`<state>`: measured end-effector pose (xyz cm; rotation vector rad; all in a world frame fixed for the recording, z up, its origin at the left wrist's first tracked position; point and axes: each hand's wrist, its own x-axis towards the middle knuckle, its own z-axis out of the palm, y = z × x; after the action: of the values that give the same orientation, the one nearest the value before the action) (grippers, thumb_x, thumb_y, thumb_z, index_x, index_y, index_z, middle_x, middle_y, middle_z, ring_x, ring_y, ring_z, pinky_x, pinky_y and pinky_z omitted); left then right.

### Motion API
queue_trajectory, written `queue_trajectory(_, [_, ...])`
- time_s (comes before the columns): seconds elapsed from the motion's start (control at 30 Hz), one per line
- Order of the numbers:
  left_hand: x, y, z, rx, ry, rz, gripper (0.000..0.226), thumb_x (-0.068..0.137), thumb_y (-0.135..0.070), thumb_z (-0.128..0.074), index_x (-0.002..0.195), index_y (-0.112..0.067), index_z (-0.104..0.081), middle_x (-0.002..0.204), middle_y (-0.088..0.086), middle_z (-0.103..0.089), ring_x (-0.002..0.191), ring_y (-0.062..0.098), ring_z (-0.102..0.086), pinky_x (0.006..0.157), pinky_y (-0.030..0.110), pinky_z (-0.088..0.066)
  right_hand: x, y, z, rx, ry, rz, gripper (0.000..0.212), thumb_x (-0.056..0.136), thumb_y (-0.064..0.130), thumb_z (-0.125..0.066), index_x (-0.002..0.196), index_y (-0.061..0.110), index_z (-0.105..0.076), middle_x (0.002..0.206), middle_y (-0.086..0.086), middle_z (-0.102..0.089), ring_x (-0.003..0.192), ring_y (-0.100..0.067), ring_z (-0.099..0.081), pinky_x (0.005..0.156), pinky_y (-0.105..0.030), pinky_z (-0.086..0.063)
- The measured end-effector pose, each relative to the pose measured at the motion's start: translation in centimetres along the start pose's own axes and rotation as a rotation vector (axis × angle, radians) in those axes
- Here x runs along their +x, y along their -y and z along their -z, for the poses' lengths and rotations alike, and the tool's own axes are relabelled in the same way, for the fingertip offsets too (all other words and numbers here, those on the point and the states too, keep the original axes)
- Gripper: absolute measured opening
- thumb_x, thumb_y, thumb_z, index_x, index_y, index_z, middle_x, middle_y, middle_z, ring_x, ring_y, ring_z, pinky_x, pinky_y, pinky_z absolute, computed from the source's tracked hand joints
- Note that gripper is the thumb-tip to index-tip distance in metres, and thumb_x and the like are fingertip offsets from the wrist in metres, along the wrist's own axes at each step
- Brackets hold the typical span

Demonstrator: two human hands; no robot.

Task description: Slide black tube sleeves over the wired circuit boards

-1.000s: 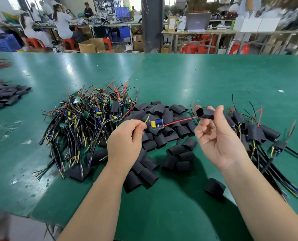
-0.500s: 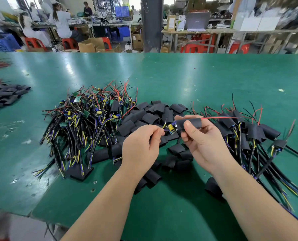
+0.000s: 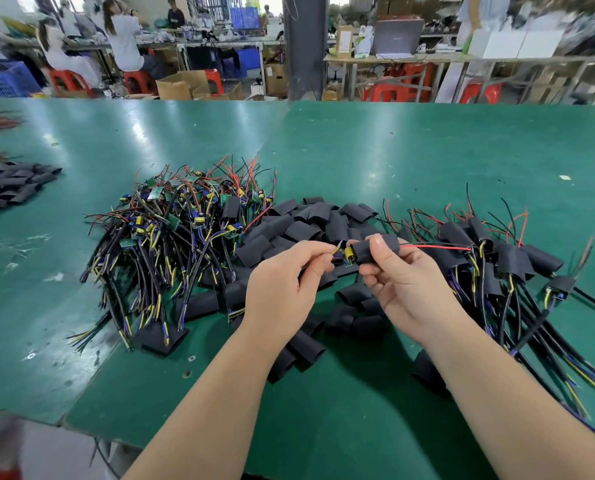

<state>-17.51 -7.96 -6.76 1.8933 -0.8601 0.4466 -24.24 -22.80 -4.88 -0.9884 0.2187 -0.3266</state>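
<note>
Above the middle of the green bench (image 3: 393, 150), the right hand (image 3: 410, 282) pinched a black tube sleeve (image 3: 360, 252) between thumb and fingers. The left hand (image 3: 282, 289) pinched the thin leads at the left end of a circuit board (image 3: 347, 258). The board sat partly inside the sleeve, and its red wire (image 3: 434, 247) ran out of the right end. A heap of bare wired boards (image 3: 171, 230) lay at left, loose sleeves (image 3: 310, 223) lay just beyond the hands, and sleeved boards (image 3: 504, 261) lay at right.
</note>
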Motion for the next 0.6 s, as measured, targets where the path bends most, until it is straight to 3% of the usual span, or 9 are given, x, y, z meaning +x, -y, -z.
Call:
queue_trajectory(0.23, [0.0,0.04,-0.02,0.054,0.015,-0.124,0.017,0.094,-0.021,-0.057,0.102,-0.017,-0.071,0.088,-0.009,-0.071,0.077,0.009,-0.065,0.068,0.031,-0.052,0.05,-0.32,-0.22,0.178,-0.157,-0.142,0.048,0.06,0.028,-0.079,0.096,0.012,-0.053,0.073,0.001,-0.068,0.053,-0.007,-0.062,0.048,-0.015,-0.049])
queue_trajectory(0.4, [0.0,0.18,0.07,0.06,0.032,-0.153,0.018,0.094,-0.018,-0.056,0.104,-0.017,-0.071,0.091,-0.008,-0.072,0.084,0.009,-0.067,0.072,0.031,-0.053,0.08,-0.34,-0.12,0.178,-0.131,-0.124,0.035,0.062,0.029,-0.077,0.086,0.013,-0.058,0.073,0.0,-0.07,0.052,-0.006,-0.061,0.049,-0.015,-0.049])
queue_trajectory(0.6, [0.04,0.3,0.06,0.161,0.035,-0.192,0.017,0.091,-0.015,-0.06,0.102,-0.015,-0.073,0.094,-0.006,-0.072,0.085,0.011,-0.066,0.074,0.03,-0.052,-0.15,-0.62,-0.22,-0.056,-0.039,0.025,0.023,0.061,0.028,-0.076,0.079,0.015,-0.07,0.085,-0.008,-0.075,0.056,-0.01,-0.063,0.053,-0.018,-0.05])
